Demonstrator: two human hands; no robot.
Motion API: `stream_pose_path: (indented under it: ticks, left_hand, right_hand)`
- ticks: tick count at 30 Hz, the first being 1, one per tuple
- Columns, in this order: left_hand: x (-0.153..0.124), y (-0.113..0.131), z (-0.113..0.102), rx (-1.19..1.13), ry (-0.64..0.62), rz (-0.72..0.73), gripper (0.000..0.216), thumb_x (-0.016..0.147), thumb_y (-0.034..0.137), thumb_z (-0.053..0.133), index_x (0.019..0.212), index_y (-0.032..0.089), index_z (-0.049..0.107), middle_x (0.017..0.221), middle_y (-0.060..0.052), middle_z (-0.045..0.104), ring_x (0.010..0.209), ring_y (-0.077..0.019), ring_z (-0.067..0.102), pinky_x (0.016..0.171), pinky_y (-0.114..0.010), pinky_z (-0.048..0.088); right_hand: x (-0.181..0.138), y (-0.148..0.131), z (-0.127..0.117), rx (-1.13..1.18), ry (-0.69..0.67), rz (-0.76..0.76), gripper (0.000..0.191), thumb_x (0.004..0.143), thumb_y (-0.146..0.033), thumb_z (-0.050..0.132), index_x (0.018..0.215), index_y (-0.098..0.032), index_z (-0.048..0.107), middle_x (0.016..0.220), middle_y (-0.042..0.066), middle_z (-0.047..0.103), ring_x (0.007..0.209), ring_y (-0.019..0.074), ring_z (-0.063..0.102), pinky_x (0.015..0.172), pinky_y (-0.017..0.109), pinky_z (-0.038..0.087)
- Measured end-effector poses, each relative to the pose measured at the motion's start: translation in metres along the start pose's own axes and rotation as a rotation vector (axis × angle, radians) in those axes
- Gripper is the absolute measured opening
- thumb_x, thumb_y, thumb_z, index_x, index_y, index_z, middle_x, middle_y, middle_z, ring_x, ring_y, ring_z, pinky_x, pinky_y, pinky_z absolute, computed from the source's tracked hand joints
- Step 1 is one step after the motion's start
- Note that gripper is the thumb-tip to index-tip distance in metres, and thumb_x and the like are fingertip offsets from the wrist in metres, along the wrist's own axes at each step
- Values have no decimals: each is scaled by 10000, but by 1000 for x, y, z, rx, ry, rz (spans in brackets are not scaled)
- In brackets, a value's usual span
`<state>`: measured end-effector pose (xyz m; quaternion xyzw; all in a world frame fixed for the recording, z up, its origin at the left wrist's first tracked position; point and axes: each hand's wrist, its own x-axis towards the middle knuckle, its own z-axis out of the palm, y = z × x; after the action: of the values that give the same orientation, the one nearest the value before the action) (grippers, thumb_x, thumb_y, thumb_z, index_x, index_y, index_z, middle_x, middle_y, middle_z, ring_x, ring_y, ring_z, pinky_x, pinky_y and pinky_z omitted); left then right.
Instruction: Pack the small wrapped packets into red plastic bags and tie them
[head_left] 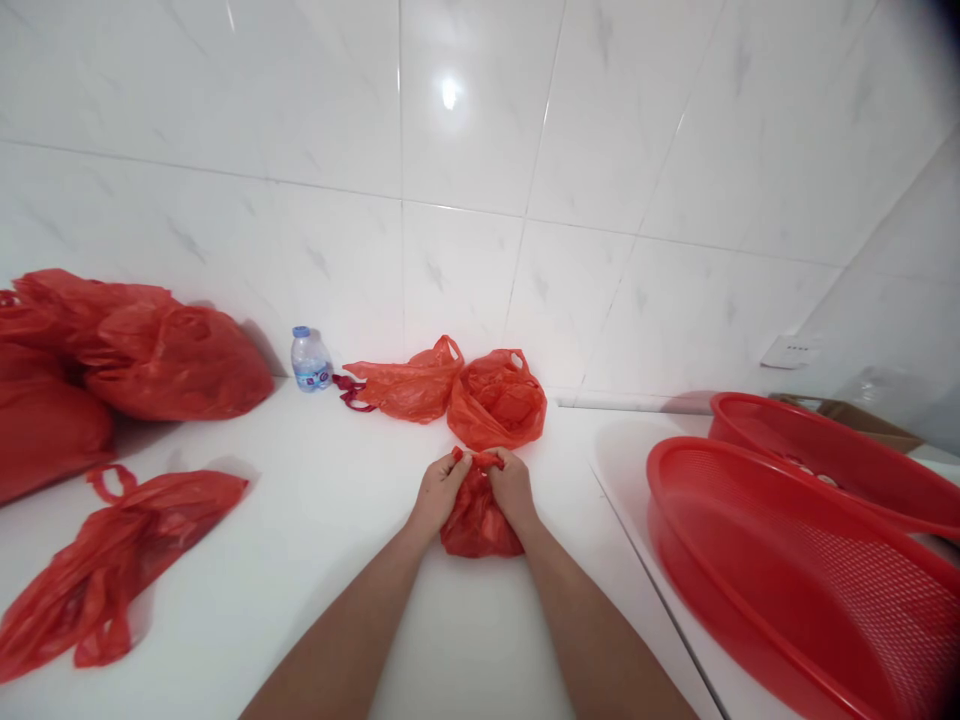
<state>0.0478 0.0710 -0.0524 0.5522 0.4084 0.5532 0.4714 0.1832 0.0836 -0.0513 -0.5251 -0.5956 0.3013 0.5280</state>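
Note:
A small red plastic bag (pixel 475 525) sits bunched on the white counter (pixel 315 520) between my two hands. My left hand (pixel 439 490) pinches the bag's top from the left, fingers closed on the plastic. My right hand (pixel 512 485) grips the same top from the right, fingers closed too. The two hands almost touch above the bag. Just behind them stands another red bag (pixel 496 400) with its mouth open.
A flatter red bag (pixel 409 385) and a small water bottle (pixel 310 360) lie by the tiled wall. Full red bags (pixel 161 355) are piled at far left, a limp one (pixel 105 560) at front left. Two red mesh baskets (pixel 795 570) fill the right side.

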Motion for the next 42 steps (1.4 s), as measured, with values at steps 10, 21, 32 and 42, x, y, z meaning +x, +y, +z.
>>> stream_pose_path:
  ticks: [10,21,32,42]
  left_hand:
    - [-6,8,1,46,-5,54,370,808,493,539,850,153,680,711,-23,659,654,-166,570,619,-261,436]
    - [-3,10,-13,152,347,281,313,873,415,464,1024,218,653,1056,-45,626,1032,-195,545,953,-317,379]
    - [10,-11,-34,69,616,133,307,857,460,387,772,200,528,769,-15,561,753,-167,541,655,-267,447]
    - [-9,-4,-12,653,178,429,863,584,434,759,1349,225,420,1317,-143,477,1239,-325,398,1008,-471,328]
  right_hand:
    - [3,4,-7,316,-190,89,307,661,-205,549,939,-219,681,854,6,702,741,172,625,733,314,485]
    - [23,22,-43,965,-43,264,258,579,-191,727,803,-243,609,735,-43,669,680,136,615,700,291,498]
    - [24,37,-69,766,93,237,162,563,-210,630,682,-230,524,576,-63,537,543,115,529,537,248,447]
    - [10,21,-54,101,-235,79,298,701,-447,651,759,-161,711,775,44,694,796,233,606,727,324,458]
